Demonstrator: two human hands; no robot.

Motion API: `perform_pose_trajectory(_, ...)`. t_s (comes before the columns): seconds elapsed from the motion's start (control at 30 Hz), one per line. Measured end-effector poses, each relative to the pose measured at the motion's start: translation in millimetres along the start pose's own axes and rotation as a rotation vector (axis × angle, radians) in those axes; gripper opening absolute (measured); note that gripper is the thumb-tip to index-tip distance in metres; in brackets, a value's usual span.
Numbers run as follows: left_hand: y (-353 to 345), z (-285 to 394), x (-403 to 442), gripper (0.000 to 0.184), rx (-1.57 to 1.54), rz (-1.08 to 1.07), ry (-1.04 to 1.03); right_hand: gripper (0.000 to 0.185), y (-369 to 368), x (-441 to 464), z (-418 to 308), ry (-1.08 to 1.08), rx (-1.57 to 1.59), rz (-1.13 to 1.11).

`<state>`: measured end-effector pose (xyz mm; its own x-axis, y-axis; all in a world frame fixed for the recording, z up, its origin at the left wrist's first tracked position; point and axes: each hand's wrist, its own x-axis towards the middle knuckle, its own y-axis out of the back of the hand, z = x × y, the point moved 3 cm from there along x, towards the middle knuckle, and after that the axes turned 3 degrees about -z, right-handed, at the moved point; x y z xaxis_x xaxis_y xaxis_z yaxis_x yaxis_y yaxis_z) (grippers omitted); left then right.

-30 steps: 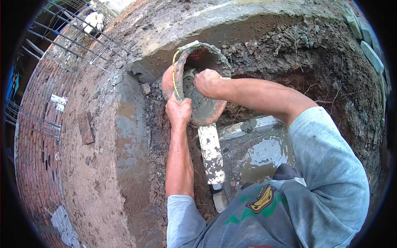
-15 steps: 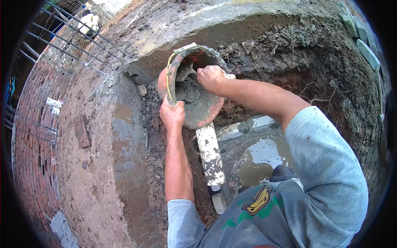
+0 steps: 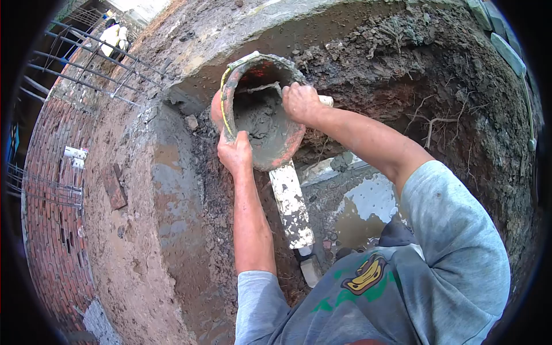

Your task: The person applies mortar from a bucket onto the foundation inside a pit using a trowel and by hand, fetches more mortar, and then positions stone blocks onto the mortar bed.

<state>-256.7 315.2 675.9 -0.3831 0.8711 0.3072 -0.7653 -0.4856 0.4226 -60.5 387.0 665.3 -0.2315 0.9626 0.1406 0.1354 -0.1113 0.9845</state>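
Observation:
A tilted, mortar-crusted orange bucket (image 3: 293,144) has its mouth facing me, with wet grey mortar (image 3: 259,121) inside. My left hand (image 3: 236,152) is closed round the bucket's lower left rim, where a yellow line runs along the edge. At the right side of the mouth, my right hand (image 3: 302,103) grips a trowel (image 3: 326,100). Its pale handle end sticks out past my fist, while the thin edge of its blade shows inside the bucket, above the mortar. Just below the bucket stands a white pipe (image 3: 290,201) with dark, flaking patches.
A rendered ledge (image 3: 172,201) runs along the left of the pit, with a brick (image 3: 114,187) on the soil beyond. Puddled water (image 3: 371,198) lies below. Roots (image 3: 437,121) poke from the right bank. Steel bars (image 3: 86,63) and a person (image 3: 114,39) are at upper left.
My right hand has shifted slightly outward to the bucket's right rim, and the trowel blade now shows as a thin edge rather than a broad face. My left hand keeps its hold.

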Motion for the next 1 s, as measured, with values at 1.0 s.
perform_pose_trajectory(1.0,10,-24,-8,0.048,-0.472,0.077,0.219,0.014,-17,-88,-54,-0.213,1.921,-0.829)
